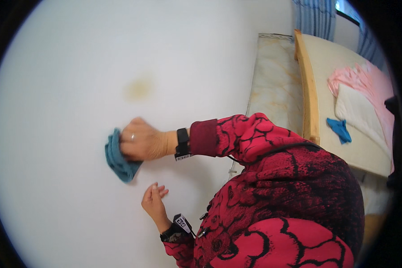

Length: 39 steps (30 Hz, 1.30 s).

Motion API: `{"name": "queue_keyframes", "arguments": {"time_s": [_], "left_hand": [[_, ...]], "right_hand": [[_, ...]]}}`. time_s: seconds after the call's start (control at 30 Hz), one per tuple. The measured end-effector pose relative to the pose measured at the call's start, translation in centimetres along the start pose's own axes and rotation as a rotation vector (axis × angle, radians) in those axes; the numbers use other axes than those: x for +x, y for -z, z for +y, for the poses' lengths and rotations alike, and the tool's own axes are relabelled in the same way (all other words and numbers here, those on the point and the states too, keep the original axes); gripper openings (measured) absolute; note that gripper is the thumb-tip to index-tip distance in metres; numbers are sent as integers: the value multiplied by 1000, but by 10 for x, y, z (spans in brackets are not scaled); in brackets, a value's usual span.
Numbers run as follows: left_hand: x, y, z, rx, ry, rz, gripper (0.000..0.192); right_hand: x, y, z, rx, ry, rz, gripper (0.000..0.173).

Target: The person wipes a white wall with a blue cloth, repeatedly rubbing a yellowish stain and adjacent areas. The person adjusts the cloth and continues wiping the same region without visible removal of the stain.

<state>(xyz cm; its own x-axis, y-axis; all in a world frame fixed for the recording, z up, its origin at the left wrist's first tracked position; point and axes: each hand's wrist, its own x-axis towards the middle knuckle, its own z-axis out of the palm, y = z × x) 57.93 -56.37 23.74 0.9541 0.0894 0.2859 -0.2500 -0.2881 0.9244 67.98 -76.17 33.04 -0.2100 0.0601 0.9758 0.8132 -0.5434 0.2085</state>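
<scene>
My right hand [139, 140], with a ring on one finger, presses a folded blue-green cloth [119, 160] against a white wall [70, 83]. The cloth bunches out beyond my knuckles and its lower corner hangs free. A yellowish-brown stain [139, 87] marks the wall just above that hand in the picture, apart from the cloth. Below, my left hand [155, 201] is raised near the wall with fingers loosely bent and holds nothing. Black straps circle both wrists, and a small tag with a printed code sits on each.
A bed with a wooden frame [308, 93] stands at the right. On its mattress lie pink bedding [351, 78], a white folded cover [358, 105] and a blue cloth [340, 130]. Marbled floor tiles [274, 77] run between wall and bed. Blue curtains [315, 20] hang behind.
</scene>
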Motion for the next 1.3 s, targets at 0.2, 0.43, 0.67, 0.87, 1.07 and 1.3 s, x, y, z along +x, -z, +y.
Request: {"name": "queue_keyframes", "arguments": {"time_s": [0.2,0.43,0.67,0.87,1.07,1.3], "left_hand": [[2,9,-6,-50,12,-15,28],[8,11,-11,-87,45,-37,29],[8,11,-11,-55,91,1,31],[10,14,-17,-87,155,-3,31],[10,20,-24,-112,118,12,29],[9,16,-10,-130,-81,68,35]], "right_hand": [[-37,-2,-11,-53,-137,-40,23],[-67,-15,-37,120,58,-157,6],[47,-52,16,-58,60,76,21],[27,-59,-14,61,127,37,16],[-65,-47,-37,230,257,-281,8],[12,-87,8,25,253,-27,8]]}}
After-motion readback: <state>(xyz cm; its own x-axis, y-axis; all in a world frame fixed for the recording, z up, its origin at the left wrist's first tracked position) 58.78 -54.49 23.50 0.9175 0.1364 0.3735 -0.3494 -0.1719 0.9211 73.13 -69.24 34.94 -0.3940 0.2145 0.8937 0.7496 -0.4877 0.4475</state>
